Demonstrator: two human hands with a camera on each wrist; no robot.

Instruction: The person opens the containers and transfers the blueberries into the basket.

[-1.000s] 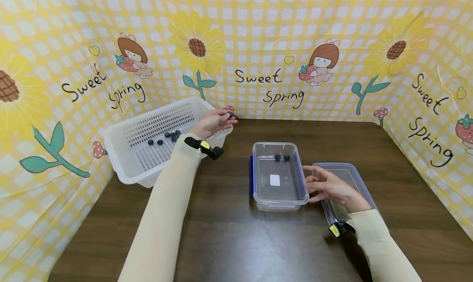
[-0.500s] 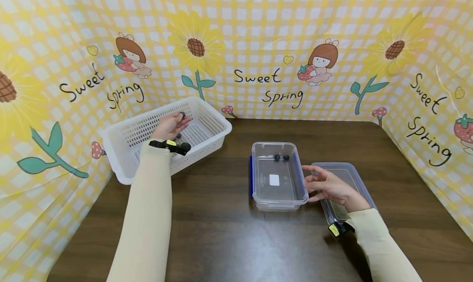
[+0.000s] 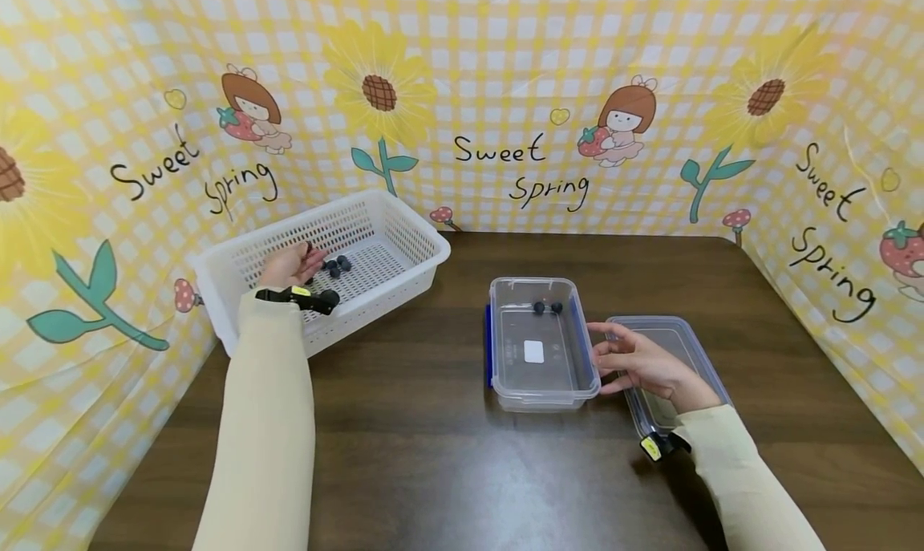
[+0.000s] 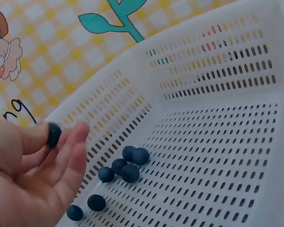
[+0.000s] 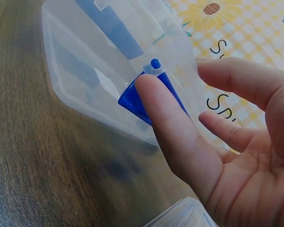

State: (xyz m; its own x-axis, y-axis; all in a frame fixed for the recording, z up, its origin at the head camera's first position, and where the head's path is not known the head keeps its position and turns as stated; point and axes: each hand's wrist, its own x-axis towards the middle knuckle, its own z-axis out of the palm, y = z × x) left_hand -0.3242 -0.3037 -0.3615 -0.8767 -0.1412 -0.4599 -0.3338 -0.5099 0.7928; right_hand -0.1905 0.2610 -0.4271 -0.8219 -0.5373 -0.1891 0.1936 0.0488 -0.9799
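Over the left part of a white perforated basket [image 3: 411,274], my left hand [image 3: 289,264] pinches a blueberry [image 4: 53,135] between thumb and fingers. Several other blueberries [image 4: 130,173] lie on the basket floor beside that hand. My right hand [image 3: 645,366] rests at the right side of a clear plastic food container [image 3: 545,395]. Its fingers are extended, and in the right wrist view the thumb lies at a blue clip [image 5: 132,99] on the container's side. Two blueberries [image 3: 548,308] sit near the container's far end.
A clear lid [image 3: 678,338] lies on the dark wooden table [image 3: 433,455], partly beneath my right hand. A yellow checked cloth [image 3: 505,70] with printed flowers stands behind and along both sides of the table.
My left hand, holding the blueberry, has swung left from the basket's right end and lowered among the berries. The right hand stays at the container.
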